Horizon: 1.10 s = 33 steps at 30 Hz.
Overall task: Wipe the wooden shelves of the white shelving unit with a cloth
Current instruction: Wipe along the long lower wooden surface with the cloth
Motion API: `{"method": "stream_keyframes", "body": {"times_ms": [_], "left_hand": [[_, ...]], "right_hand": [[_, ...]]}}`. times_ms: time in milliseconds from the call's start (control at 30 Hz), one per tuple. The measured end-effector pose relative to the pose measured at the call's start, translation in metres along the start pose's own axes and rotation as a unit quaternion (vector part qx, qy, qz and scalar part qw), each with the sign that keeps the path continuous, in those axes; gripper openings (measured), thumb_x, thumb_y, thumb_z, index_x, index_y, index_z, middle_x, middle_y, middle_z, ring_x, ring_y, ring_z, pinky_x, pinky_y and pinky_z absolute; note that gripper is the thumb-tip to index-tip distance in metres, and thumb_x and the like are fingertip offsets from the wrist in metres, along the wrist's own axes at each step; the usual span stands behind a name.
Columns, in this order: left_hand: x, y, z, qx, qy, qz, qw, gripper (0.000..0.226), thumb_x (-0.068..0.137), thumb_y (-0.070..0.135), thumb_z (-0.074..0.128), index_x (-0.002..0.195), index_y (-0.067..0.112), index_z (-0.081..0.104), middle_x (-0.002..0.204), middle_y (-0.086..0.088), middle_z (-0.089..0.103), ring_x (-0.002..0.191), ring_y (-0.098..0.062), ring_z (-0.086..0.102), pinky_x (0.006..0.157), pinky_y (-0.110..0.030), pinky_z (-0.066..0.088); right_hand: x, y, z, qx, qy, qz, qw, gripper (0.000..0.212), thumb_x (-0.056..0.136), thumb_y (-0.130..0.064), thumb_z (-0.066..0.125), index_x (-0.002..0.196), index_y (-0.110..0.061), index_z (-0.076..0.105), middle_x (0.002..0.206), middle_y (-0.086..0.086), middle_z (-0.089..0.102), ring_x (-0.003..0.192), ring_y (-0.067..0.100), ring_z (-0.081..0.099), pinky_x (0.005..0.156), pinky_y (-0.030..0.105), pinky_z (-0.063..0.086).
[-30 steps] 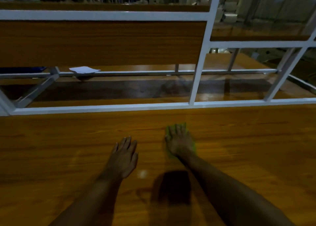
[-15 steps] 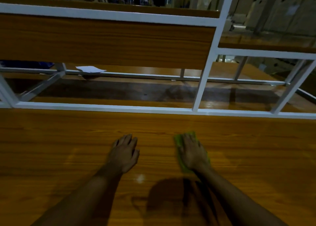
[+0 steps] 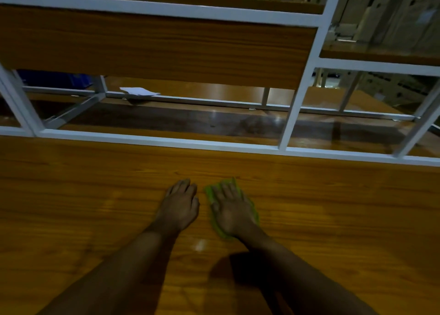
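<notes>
The green cloth [image 3: 210, 192] lies flat on the wooden shelf [image 3: 333, 207], about midway along it. The right hand [image 3: 232, 210] pins it with fingers [image 3: 225, 192] straight, pressing rather than gripping. Its long axis points toward the shelf's far edge. The left hand [image 3: 179, 206] rests just beside it, relaxed and empty.

Right hand [image 3: 232, 213] presses a green cloth [image 3: 209, 193] flat on the wooden shelf [image 3: 333, 219]; left hand [image 3: 179, 206] rests just beside it.
</notes>
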<state>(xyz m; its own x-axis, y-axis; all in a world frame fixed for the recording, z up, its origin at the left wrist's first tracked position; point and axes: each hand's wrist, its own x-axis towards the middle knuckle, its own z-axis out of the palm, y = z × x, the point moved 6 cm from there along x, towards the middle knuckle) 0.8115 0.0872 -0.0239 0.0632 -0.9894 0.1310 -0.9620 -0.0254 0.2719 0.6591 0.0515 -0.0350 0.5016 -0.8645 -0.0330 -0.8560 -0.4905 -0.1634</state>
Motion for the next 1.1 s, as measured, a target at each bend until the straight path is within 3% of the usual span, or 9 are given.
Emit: {"method": "stream_keyframes", "body": {"times_ms": [267,400,533,667,733,800,867,967,1100], "left_hand": [[0.014,-0.002,0.004,0.002,-0.037,0.009,0.999,0.059,0.101,0.050,0.027,0.153,0.023,0.021,0.163,-0.005,0.013,0.149,-0.024,0.008,0.120,-0.043,0.008],[0.048,-0.002,0.010,0.025,-0.037,0.001,0.999,0.060,0.100,0.053,0.025,0.153,0.026,0.019,0.163,-0.004,0.011,0.149,-0.023,0.006,0.120,-0.044,0.004],[0.067,0.000,0.012,0.026,-0.032,-0.012,0.999,0.059,0.101,0.052,0.024,0.153,0.027,0.019,0.163,-0.004,0.010,0.150,-0.023,0.005,0.121,-0.045,0.004],[0.065,-0.001,0.012,0.023,-0.027,-0.020,0.999,0.058,0.101,0.052,0.024,0.153,0.027,0.020,0.163,-0.003,0.009,0.150,-0.022,0.004,0.120,-0.043,0.004],[0.065,-0.003,0.012,0.019,-0.027,-0.035,0.999,0.059,0.100,0.053,0.024,0.153,0.028,0.019,0.163,-0.002,0.007,0.150,-0.022,0.001,0.119,-0.043,0.003],[0.063,-0.004,0.012,0.021,-0.027,-0.045,0.998,0.061,0.100,0.055,0.023,0.154,0.027,0.018,0.164,-0.002,0.006,0.150,-0.022,-0.001,0.119,-0.043,0.001],[0.062,-0.006,0.013,0.025,-0.034,-0.048,0.998,0.063,0.099,0.056,0.021,0.154,0.026,0.016,0.164,-0.002,0.004,0.150,-0.022,-0.002,0.120,-0.043,0.000],[0.063,-0.007,0.014,0.026,-0.037,-0.044,0.998,0.064,0.099,0.056,0.020,0.154,0.025,0.014,0.164,-0.003,0.004,0.150,-0.021,-0.001,0.121,-0.043,0.000],[0.066,-0.007,0.014,0.026,-0.029,-0.041,0.998,0.064,0.099,0.056,0.022,0.154,0.024,0.016,0.164,-0.003,0.006,0.150,-0.021,0.001,0.121,-0.043,0.002]], "right_hand": [[0.000,0.117,-0.020,-0.007,0.010,0.133,0.991,0.063,0.104,-0.055,0.006,0.161,-0.028,0.007,0.168,0.004,-0.001,0.154,0.026,-0.007,0.123,0.049,0.002],[0.050,0.117,-0.024,0.009,0.022,0.175,0.984,0.064,0.104,-0.053,0.007,0.161,-0.023,0.008,0.168,0.010,0.002,0.154,0.032,-0.005,0.124,0.054,0.003],[0.094,0.076,-0.023,0.004,0.006,0.145,0.989,0.062,0.105,-0.050,0.008,0.161,-0.023,0.005,0.168,0.011,-0.002,0.154,0.032,-0.008,0.124,0.052,-0.001],[0.087,0.047,-0.012,-0.015,-0.016,0.035,0.999,0.061,0.106,-0.052,0.011,0.161,-0.028,0.005,0.168,0.006,-0.004,0.154,0.028,-0.010,0.123,0.050,-0.004],[0.066,0.055,-0.015,-0.003,-0.015,-0.041,0.999,0.064,0.103,-0.060,0.010,0.160,-0.032,0.009,0.169,0.001,0.000,0.155,0.023,-0.007,0.122,0.048,-0.002],[0.047,0.080,-0.024,0.025,-0.002,-0.070,0.997,0.080,0.091,-0.075,-0.003,0.159,-0.035,0.014,0.168,-0.003,0.007,0.155,0.019,-0.002,0.122,0.046,0.002],[0.044,0.115,-0.031,0.025,0.021,-0.031,0.999,0.089,0.085,-0.079,-0.011,0.158,-0.036,0.017,0.168,-0.004,0.011,0.154,0.018,0.002,0.123,0.047,0.006],[0.062,0.151,-0.033,0.001,0.019,0.067,0.998,0.072,0.098,-0.067,0.000,0.159,-0.032,0.014,0.168,0.001,0.009,0.155,0.023,0.000,0.124,0.049,0.006],[0.092,0.128,-0.033,0.018,0.029,0.185,0.982,0.069,0.102,-0.057,-0.001,0.161,-0.022,0.010,0.168,0.011,0.005,0.155,0.032,-0.003,0.124,0.052,0.001]]}}
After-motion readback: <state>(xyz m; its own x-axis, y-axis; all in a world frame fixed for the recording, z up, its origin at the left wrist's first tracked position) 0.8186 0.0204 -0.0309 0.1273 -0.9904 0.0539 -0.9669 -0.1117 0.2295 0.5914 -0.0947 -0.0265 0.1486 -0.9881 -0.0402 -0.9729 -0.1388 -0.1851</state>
